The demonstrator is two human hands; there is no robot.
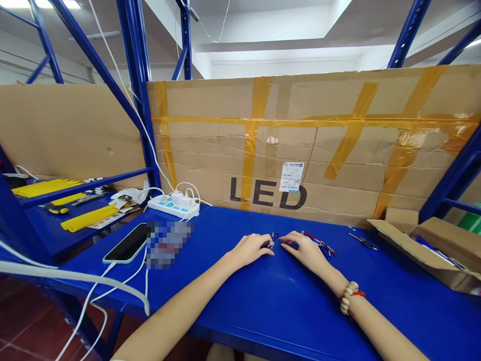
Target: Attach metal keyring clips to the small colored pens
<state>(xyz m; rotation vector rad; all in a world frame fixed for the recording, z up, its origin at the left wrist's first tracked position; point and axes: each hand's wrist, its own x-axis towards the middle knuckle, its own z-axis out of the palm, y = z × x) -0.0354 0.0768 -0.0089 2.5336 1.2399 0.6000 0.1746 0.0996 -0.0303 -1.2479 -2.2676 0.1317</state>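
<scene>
Left hand [251, 249] curled on a small dark piece [267, 244]

We hold the small dark piece between the bent fingers and thumb of our left hand, at the middle of the blue surface [240, 311]. Our right hand [302, 249] faces it, thumb and fingers parted, near a small blue piece [275, 235]; whether they touch, we cannot tell. Slender red and blue items [320, 243] lie just beyond our right hand. Farther right, a dark tool [363, 242] lies near an opened cardboard box [411, 249].

1 phone [130, 244] lies near a white power strip [160, 204] — taped cardboard [210, 155] lettered LED stands at the back.
</scene>
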